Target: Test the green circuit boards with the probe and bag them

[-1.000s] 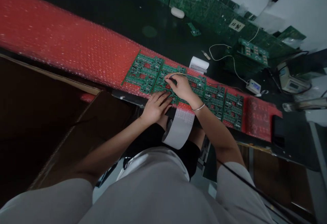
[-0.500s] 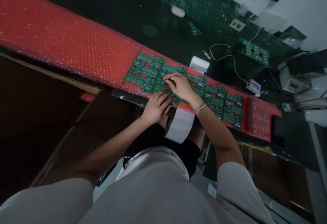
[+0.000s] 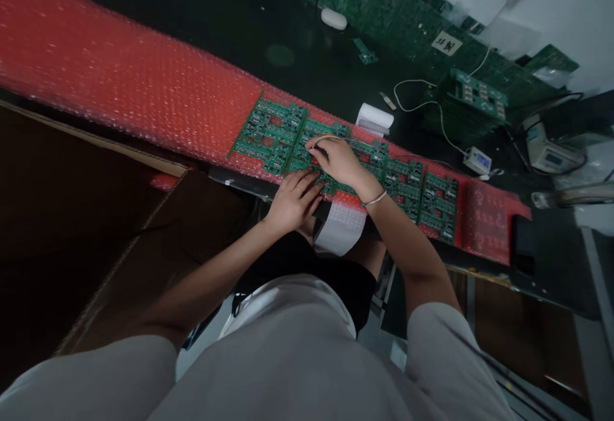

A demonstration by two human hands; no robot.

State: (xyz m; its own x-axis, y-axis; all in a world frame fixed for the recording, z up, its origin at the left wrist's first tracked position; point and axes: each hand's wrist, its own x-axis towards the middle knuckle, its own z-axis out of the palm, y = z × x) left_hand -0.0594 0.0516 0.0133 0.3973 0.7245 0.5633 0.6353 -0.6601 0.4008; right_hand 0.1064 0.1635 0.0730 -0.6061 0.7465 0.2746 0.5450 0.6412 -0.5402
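Observation:
Several green circuit boards [image 3: 271,130] lie in a row on red bubble wrap [image 3: 144,75]. My left hand [image 3: 293,196] rests on the near edge of one board, fingers stretched out and slightly apart. Just beyond it, my right hand [image 3: 339,162] pinches the end of a thin cable [image 3: 357,142] against the same board; its tip is hidden by the fingers. The cable trails right across the boards, in the direction of a small white box with a display [image 3: 478,160]. A pale label strip [image 3: 341,228] hangs over the table's front edge between my forearms.
Behind the boards lies a white paper roll [image 3: 375,118], with a small knife-like tool [image 3: 387,101] near it. A stack of boards [image 3: 480,98] and a device with a screen [image 3: 551,149] stand at right. Cardboard [image 3: 144,229] stands at front left.
Both hands stay nearly where they were, on the same board. The hanging label strip has shifted, and its lower end sits a little higher.

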